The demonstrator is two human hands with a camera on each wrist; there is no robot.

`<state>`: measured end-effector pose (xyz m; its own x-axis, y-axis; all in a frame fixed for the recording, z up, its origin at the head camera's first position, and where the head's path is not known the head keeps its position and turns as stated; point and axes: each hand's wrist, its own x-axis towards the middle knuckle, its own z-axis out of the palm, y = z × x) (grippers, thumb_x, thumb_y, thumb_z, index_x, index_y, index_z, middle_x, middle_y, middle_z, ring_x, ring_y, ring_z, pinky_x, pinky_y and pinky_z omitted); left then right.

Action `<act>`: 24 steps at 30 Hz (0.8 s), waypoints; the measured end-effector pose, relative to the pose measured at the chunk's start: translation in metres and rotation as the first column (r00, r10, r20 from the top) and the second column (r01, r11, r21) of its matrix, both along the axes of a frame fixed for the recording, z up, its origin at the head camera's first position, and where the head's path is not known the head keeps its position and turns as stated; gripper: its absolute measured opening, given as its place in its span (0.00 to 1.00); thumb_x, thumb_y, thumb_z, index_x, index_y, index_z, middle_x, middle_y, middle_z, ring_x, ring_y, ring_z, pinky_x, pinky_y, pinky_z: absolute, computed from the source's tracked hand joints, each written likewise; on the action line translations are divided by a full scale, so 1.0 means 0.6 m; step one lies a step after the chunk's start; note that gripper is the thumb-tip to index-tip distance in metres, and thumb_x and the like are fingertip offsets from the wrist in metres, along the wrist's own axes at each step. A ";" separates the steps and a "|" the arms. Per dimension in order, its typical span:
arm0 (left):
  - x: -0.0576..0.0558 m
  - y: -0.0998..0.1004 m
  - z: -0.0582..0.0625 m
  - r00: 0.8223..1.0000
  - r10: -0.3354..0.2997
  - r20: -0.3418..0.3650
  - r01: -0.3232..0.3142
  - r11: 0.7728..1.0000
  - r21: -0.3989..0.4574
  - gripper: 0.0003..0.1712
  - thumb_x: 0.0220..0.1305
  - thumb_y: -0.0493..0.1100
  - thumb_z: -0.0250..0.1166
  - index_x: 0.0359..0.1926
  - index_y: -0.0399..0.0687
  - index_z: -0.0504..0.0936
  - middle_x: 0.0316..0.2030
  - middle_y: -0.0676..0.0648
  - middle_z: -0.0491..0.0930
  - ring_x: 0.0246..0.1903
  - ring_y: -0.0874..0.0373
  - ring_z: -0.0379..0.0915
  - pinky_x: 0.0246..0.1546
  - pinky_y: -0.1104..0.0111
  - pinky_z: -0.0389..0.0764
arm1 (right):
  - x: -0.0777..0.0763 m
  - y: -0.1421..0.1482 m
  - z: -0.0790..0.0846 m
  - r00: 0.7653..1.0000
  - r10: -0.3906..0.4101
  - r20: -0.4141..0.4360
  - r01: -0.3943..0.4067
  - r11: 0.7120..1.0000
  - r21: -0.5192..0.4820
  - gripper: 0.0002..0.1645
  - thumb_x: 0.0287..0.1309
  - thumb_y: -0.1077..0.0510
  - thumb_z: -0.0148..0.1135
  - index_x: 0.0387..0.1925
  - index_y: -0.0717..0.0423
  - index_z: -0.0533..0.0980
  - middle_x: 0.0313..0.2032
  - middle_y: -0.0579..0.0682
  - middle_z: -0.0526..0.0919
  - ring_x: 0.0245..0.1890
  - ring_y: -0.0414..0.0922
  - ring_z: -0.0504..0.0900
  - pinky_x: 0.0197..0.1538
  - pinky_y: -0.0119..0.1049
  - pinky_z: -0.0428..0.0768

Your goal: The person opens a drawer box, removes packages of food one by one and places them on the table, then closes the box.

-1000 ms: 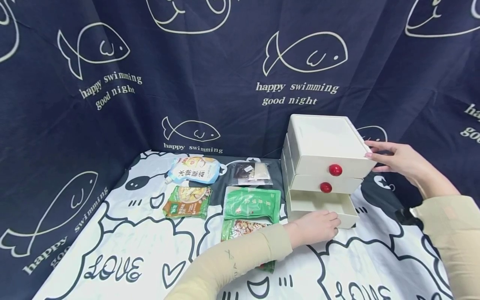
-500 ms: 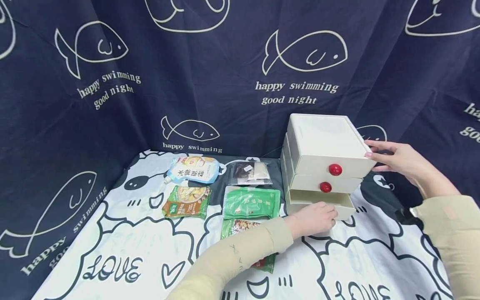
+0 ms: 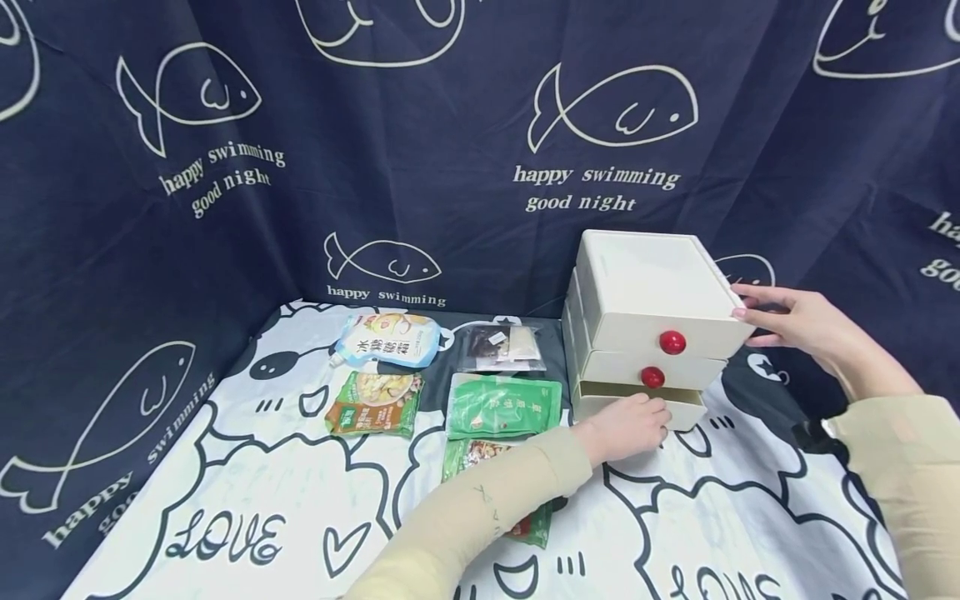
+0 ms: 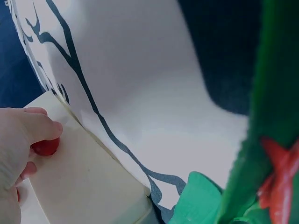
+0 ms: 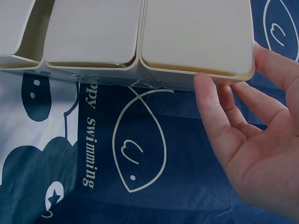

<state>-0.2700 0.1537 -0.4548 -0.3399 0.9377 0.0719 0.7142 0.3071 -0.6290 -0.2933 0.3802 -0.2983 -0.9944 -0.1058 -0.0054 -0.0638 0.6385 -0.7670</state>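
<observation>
My left hand is at the front of the bottom drawer of a white drawer cabinet. In the left wrist view, its fingers pinch the drawer's red knob, mostly covered by the hand. The drawer is pulled partly out, with a narrow strip of its inside showing. My right hand touches the cabinet's top right corner, fingers extended. From the right wrist view, the fingertips press at the side edge of the top drawer. The upper two drawers are closed, their red knobs facing forward.
Left of the cabinet lie a white-and-blue spouted pouch, a green-and-brown food packet, a clear packet and a green pouch. Another green packet is partly under the left sleeve. A dark fish-print curtain hangs behind.
The bottom drawer has slid inward, its opening narrowing, as my left hand moved back toward the cabinet with it. My right hand has stayed at the top corner.
</observation>
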 end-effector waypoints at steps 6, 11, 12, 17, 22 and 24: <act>-0.010 -0.001 0.000 1.000 0.008 0.015 -0.009 1.000 0.014 0.16 0.68 0.47 0.52 0.53 0.66 0.79 0.55 0.59 0.74 0.55 0.62 0.65 0.48 0.75 0.66 | 0.001 0.001 -0.002 1.000 0.002 -0.011 -0.002 0.999 -0.033 0.42 0.59 0.53 0.62 0.67 0.70 0.56 0.36 0.17 0.71 0.33 0.27 0.80 0.36 0.31 0.82; -0.019 -0.002 -0.001 1.000 0.008 0.027 -0.009 1.000 0.027 0.17 0.67 0.47 0.52 0.54 0.65 0.79 0.56 0.59 0.73 0.57 0.63 0.65 0.48 0.75 0.67 | 0.000 -0.001 0.001 1.000 0.006 -0.011 -0.006 1.000 -0.027 0.42 0.59 0.53 0.62 0.67 0.70 0.56 0.36 0.17 0.71 0.34 0.26 0.80 0.36 0.31 0.82; -0.021 -0.002 -0.001 1.000 0.005 0.030 -0.006 1.000 0.026 0.17 0.67 0.47 0.52 0.54 0.65 0.78 0.57 0.58 0.73 0.57 0.62 0.65 0.48 0.75 0.67 | 0.000 -0.001 0.002 1.000 0.007 -0.009 -0.007 1.000 -0.018 0.42 0.59 0.52 0.62 0.67 0.70 0.56 0.36 0.17 0.70 0.33 0.26 0.80 0.36 0.31 0.82; -0.028 -0.003 -0.002 0.999 0.006 0.036 -0.008 1.000 0.030 0.17 0.69 0.45 0.50 0.54 0.64 0.79 0.57 0.58 0.73 0.57 0.62 0.66 0.50 0.74 0.69 | -0.001 -0.001 0.004 1.000 0.016 -0.006 -0.016 1.000 -0.017 0.41 0.60 0.53 0.61 0.67 0.69 0.56 0.36 0.18 0.71 0.33 0.27 0.80 0.36 0.31 0.82; -0.034 -0.005 -0.006 1.000 -0.005 0.020 0.004 0.999 0.039 0.17 0.69 0.44 0.48 0.52 0.63 0.79 0.54 0.58 0.74 0.54 0.63 0.68 0.49 0.74 0.69 | 0.000 0.000 0.002 1.000 0.019 -0.006 -0.019 0.999 -0.045 0.41 0.60 0.55 0.61 0.67 0.69 0.56 0.37 0.19 0.72 0.33 0.28 0.80 0.36 0.32 0.82; -0.037 -0.005 -0.008 1.000 -0.020 0.013 0.020 0.999 0.044 0.17 0.69 0.43 0.48 0.51 0.63 0.79 0.53 0.58 0.74 0.53 0.62 0.68 0.49 0.73 0.69 | 0.000 0.000 0.002 1.000 0.011 -0.001 -0.011 0.999 -0.031 0.41 0.59 0.53 0.62 0.67 0.69 0.57 0.36 0.18 0.71 0.33 0.27 0.80 0.36 0.32 0.82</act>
